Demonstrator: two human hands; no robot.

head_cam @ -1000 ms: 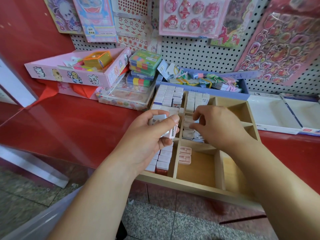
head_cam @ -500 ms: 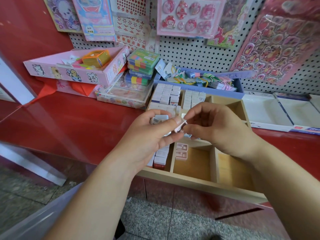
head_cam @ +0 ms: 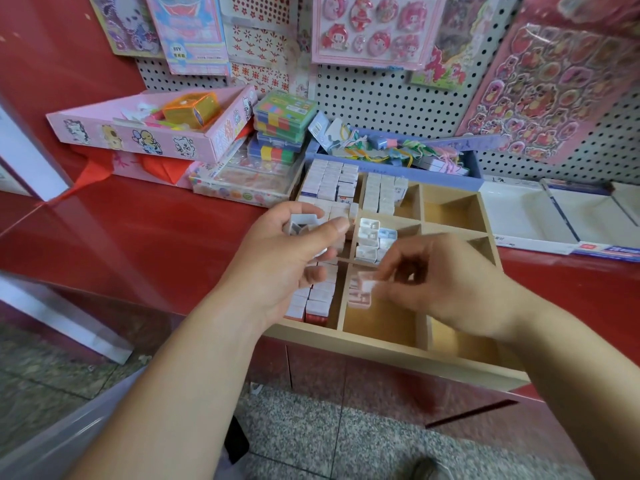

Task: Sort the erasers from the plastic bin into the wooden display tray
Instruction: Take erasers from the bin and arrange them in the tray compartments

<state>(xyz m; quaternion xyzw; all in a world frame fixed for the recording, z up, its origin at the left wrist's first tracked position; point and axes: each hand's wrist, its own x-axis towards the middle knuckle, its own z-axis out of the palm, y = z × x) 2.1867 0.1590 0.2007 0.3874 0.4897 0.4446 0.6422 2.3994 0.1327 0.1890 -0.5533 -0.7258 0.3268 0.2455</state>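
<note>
red bench [head_cam: 138, 237] holds the wooden tray [head_cam: 381, 346]: packed beyond the left hand [head_cam: 277, 271], nearly bare under the right hand [head_cam: 450, 285]; left grips several erasers [head_cam: 300, 226], right pinches one eraser [head_cam: 367, 284].

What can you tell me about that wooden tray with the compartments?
The wooden tray is pale, unpainted-looking board, split by thin dividers into open compartments. It lies flat on the red counter. Its left compartments are packed with rows of boxed erasers; the right ones look bare. The right hand holds one eraser above a front compartment.
</note>
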